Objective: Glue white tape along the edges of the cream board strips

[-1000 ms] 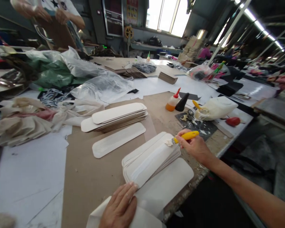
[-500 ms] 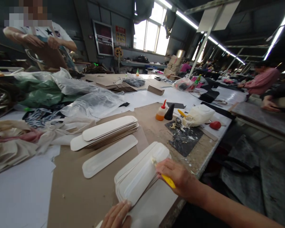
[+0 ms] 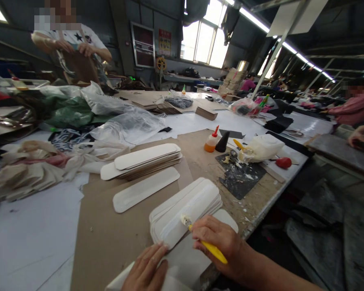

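"Tabletop [image 3: 268, 198] first: what covers it?"

"A brown sheet [image 3: 109, 234] here, reaching toward the near edge."

"And on that?"

"By the near edge, a fanned stack of white pieces [image 3: 170, 203] with rounded corners. Farther from that edge sits a second stack [image 3: 145, 157], with a single white strip [image 3: 147, 190] lying between the two."

"What's toward the tabletop's right end?"

"A dark board [image 3: 239, 185] smeared with something pale, and a whitish jug [image 3: 265, 146] on its side at the board's far edge."

"The hands?"

"Left hand [image 3: 148, 266] unclenched, fingers extended, their tips resting on the near end of the fanned stack. Right hand [image 3: 220, 242] wrapped around the yellow handle of a brush [image 3: 214, 251]."

"Where are its bristles [image 3: 185, 219]?"

"Touching the top piece [image 3: 204, 195] of that stack, on a glossy streak running lengthwise."

"Anything smaller?"

"A squeeze bottle [image 3: 210, 143] with orange contents and a red tip, upright beside a black cone [image 3: 222, 142], just past the dark board."
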Motion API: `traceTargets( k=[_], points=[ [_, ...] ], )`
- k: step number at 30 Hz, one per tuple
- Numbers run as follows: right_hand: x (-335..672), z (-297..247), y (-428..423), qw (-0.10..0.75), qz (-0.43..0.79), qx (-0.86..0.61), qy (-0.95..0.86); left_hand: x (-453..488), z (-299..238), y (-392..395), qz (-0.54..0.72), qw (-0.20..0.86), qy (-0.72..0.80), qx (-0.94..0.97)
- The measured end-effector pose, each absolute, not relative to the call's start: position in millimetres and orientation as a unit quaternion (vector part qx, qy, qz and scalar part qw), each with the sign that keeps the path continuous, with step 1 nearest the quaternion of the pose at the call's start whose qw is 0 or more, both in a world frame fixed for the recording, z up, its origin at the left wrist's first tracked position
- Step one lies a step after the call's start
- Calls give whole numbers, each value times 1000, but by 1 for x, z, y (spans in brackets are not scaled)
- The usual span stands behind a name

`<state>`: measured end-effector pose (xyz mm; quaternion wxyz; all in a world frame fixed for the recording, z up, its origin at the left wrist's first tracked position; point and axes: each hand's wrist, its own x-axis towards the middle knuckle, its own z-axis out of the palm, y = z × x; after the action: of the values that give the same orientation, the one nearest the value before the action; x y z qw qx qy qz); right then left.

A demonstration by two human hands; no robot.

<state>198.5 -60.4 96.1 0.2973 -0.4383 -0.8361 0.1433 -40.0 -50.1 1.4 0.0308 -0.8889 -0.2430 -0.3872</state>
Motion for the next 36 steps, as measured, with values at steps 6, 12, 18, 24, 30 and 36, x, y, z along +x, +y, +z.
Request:
traceTargets(
  k=[6,12,18,24,30,36],
  points=[
    [185,90,-61,370,154,-431,-809,-35,18,-56,-365,31,-264,-892],
    [160,87,-58,435,277,-418,-748,-33,26,-62,-349,13,-286,-892],
    [184,80,-39,428,259,-513,-698,-33,26,-63,-334,-1,-300,-893],
    [205,91,-43,427,227,-583,-653,-32,22,-59,-369,16,-282,-885],
    [184,82,-48,428,309,-503,-685,-38,14,-59,-352,22,-267,-897],
    [268,76,-16,434,138,-641,-619,-41,10,-61,-330,-6,-286,-899]
  ],
)
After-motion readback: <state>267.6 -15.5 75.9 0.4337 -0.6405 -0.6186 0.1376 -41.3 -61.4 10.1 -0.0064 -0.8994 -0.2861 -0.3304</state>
